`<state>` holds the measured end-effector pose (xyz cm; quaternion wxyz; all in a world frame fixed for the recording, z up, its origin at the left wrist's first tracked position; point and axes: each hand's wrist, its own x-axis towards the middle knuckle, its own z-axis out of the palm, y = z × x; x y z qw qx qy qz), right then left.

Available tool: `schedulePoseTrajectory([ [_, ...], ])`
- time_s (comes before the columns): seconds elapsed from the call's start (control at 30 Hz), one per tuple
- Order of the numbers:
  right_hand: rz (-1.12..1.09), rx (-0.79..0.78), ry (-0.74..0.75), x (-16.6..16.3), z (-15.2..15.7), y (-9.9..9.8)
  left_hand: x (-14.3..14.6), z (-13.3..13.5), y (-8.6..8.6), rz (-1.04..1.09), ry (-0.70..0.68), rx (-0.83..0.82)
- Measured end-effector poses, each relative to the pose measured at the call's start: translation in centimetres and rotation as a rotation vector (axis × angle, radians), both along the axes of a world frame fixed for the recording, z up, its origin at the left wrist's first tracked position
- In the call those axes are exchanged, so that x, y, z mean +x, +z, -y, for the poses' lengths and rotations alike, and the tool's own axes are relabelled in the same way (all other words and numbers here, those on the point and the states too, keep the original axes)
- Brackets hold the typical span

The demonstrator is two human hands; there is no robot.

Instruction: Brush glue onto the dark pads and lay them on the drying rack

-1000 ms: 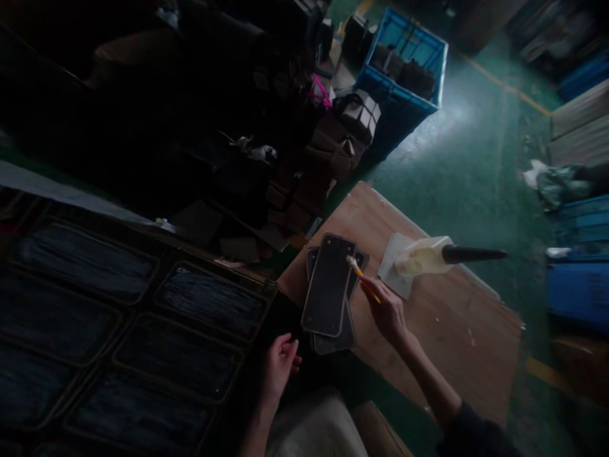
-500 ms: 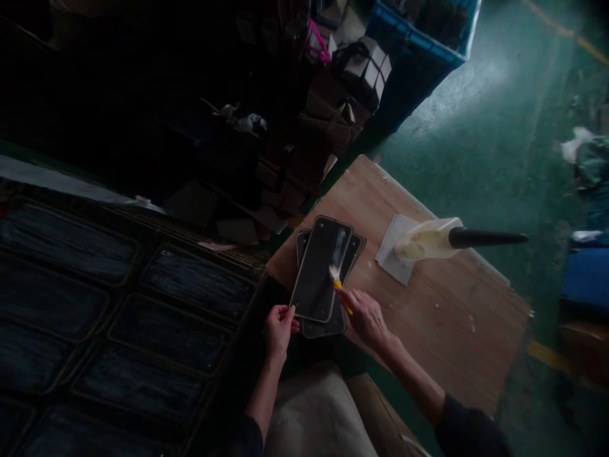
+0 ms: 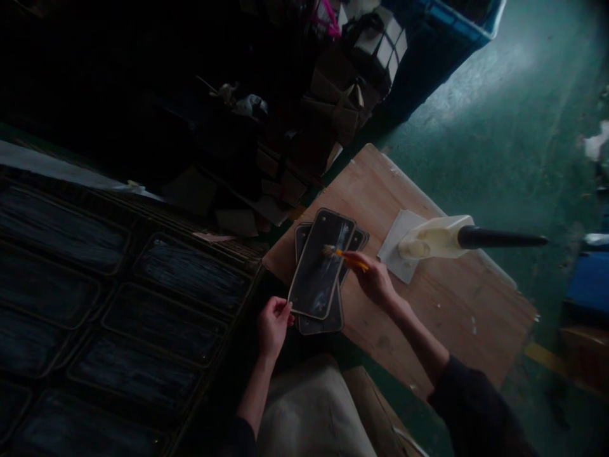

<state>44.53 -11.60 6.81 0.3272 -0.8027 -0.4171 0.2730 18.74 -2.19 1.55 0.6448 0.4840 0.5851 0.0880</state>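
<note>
A dark flat panel with a pale rim (image 3: 318,273) lies on top of a small stack of like panels (image 3: 320,323) on a wooden board (image 3: 428,317). My left hand (image 3: 273,322) pinches the top panel's near corner. In my right hand (image 3: 375,279) is a small orange-handled brush (image 3: 343,255), fingers closed on it. The bristles touch the middle of the top panel, where pale wet streaks show.
A pale glue bottle with a long black nozzle (image 3: 451,237) lies on a white sheet (image 3: 398,244) on the board. Rows of similar dark panels (image 3: 185,273) are spread at the left. Cardboard boxes (image 3: 333,114) and a blue crate (image 3: 457,19) stand beyond, on green floor.
My left hand rose from my lap and took the top panel's near corner. The brush swept down the panel from its far end, leaving wet streaks, then turned sideways across its middle.
</note>
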Motion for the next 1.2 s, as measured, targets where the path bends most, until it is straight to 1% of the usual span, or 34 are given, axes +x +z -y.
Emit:
schedulePoseTrajectory([
  [0.07, 0.138, 0.047, -0.054, 2.3, -1.5, -0.6, -0.1, -0.1, -0.1, 0.009, -0.003, -0.018],
  [0.13, 0.258, 0.047, -0.042, 3.1, -2.5, -0.9, -0.3, -0.1, -0.2, 0.009, 0.010, -0.043],
  [0.2, 0.355, -0.007, 0.049, 2.0, -2.6, -1.2, -0.4, 0.0, -0.3, 0.011, 0.040, -0.078],
  [0.27, 0.384, -0.061, 0.183, -0.5, -1.9, -1.4, -0.5, 0.1, -0.4, 0.015, 0.075, -0.112],
  [0.3, 0.363, -0.073, 0.251, -2.2, -1.2, -1.4, -0.5, 0.1, -0.4, 0.017, 0.089, -0.126],
  [0.37, 0.253, -0.070, 0.355, -5.5, 0.4, -0.9, -0.4, 0.1, -0.3, 0.022, 0.110, -0.146],
  [0.43, 0.103, -0.058, 0.402, -8.2, 1.8, 0.1, -0.4, 0.1, -0.1, 0.021, 0.125, -0.158],
  [0.47, 0.025, -0.062, 0.405, -9.1, 2.3, 0.7, -0.3, 0.0, -0.1, 0.022, 0.131, -0.165],
  [0.53, -0.134, -0.095, 0.371, -9.9, 2.6, 1.8, -0.3, -0.1, -0.1, 0.023, 0.137, -0.177],
  [0.6, -0.282, -0.139, 0.307, -9.5, 2.2, 2.3, -0.3, -0.1, -0.1, 0.028, 0.137, -0.183],
  [0.67, -0.435, -0.152, 0.267, -8.4, 1.3, 2.0, -0.4, -0.2, -0.3, 0.034, 0.130, -0.188],
  [0.77, -0.597, -0.101, 0.221, -5.7, -0.6, 0.1, -0.6, -0.3, -0.5, 0.045, 0.106, -0.196],
  [0.83, -0.607, -0.048, 0.133, -3.7, -1.9, -1.4, -0.7, -0.4, -0.5, 0.061, 0.089, -0.206],
  [0.9, -0.511, 0.018, 0.018, -1.6, -3.0, -2.4, -0.8, -0.5, -0.5, 0.083, 0.079, -0.219],
  [1.0, -0.198, 0.082, -0.079, 1.0, -4.4, -2.4, -0.8, -0.6, -0.6, 0.082, 0.091, -0.226],
  [1.1, 0.151, 0.080, -0.061, 2.4, -5.4, -1.7, -0.7, -0.5, -0.8, 0.051, 0.096, -0.224],
  [1.17, 0.305, 0.071, -0.021, 2.5, -5.8, -1.7, -0.7, -0.4, -1.0, 0.047, 0.089, -0.221],
  [1.2, 0.348, 0.059, 0.013, 2.3, -5.8, -1.8, -0.7, -0.3, -1.0, 0.052, 0.090, -0.219],
])
